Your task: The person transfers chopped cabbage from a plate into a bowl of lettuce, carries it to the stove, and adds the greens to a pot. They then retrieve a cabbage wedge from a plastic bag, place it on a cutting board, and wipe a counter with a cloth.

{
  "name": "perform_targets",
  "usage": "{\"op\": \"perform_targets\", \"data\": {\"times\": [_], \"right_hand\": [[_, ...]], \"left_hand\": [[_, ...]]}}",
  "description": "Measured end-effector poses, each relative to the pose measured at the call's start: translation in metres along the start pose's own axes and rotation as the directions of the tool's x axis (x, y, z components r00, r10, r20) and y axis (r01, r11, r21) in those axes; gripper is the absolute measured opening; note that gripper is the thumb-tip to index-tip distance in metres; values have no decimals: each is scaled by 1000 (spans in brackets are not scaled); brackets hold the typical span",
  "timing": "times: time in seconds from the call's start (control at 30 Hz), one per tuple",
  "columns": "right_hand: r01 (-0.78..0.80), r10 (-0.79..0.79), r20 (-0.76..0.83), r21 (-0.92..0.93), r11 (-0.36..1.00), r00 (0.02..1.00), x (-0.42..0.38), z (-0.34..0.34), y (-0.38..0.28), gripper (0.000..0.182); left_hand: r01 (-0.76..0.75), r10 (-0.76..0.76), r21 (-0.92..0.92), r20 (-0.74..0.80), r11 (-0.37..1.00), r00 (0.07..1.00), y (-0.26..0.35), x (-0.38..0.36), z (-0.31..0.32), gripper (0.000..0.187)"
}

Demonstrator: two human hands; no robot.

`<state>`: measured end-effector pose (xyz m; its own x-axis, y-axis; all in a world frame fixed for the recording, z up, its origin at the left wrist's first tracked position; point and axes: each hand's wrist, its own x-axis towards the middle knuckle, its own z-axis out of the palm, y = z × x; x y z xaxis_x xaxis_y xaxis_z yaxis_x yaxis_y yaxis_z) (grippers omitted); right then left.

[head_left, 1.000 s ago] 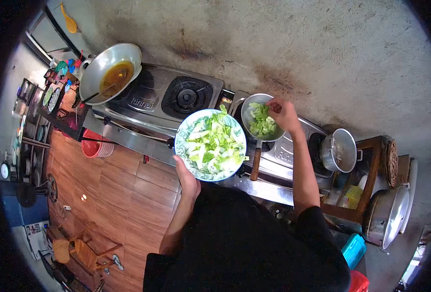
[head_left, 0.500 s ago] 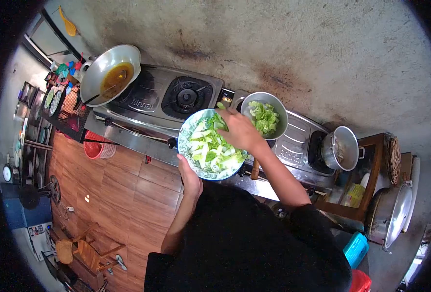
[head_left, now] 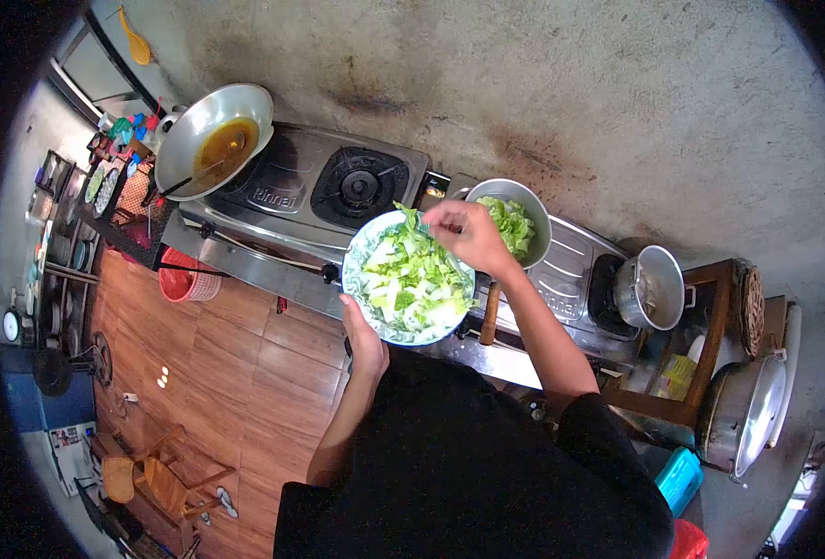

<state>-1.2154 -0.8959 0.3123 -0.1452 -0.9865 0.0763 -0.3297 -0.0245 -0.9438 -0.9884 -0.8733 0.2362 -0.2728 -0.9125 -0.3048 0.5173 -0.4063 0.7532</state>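
My left hand [head_left: 365,341] holds the near left rim of a patterned bowl [head_left: 359,256] with a blue edge. Chopped green leaves [head_left: 417,279] fill the bowl, and some stick up at its far rim. Over the bowl's upper right edge is my right hand [head_left: 466,233], its fingers curled together beside the leaves; whether they pinch a piece is too small to tell. Just behind that hand, a grey pot [head_left: 540,244] on the stove contains more green leaves [head_left: 513,226].
A wok [head_left: 184,140] with brown liquid sits on the stove's left end, near an unused burner [head_left: 359,186]. At right are a small pot [head_left: 655,287], a wooden-framed cabinet [head_left: 701,387] and a large lidded pot [head_left: 748,410]. A wooden handle [head_left: 491,315] points toward me.
My right hand has lifted off the leaves and shifted slightly right, its fingers drawn in. More leaves show at the bowl's far rim. My left hand keeps its hold.
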Motion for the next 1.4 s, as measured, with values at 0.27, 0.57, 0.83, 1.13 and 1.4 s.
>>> {"op": "perform_targets", "data": {"times": [0.27, 0.57, 0.83, 1.13, 1.4], "right_hand": [[276, -337, 10, -595, 755, 941, 20, 15, 5, 30], [-51, 63, -110, 105, 993, 992, 10, -12, -8, 14], [269, -168, 240, -497, 825, 956, -6, -8, -9, 24], [242, -91, 285, -557, 794, 954, -17, 29, -26, 33], [247, -161, 223, -441, 863, 961, -13, 17, -13, 12]], "left_hand": [[30, -33, 62, 42, 998, 999, 4, -2, 3, 74], [27, -27, 33, 16, 999, 1000, -3, 2, -4, 74], [54, -53, 37, -28, 998, 998, 3, 3, 1, 75], [20, -21, 63, 17, 998, 1000, 3, 2, 2, 74], [44, -44, 19, 29, 999, 999, 0, 4, -3, 76]]}}
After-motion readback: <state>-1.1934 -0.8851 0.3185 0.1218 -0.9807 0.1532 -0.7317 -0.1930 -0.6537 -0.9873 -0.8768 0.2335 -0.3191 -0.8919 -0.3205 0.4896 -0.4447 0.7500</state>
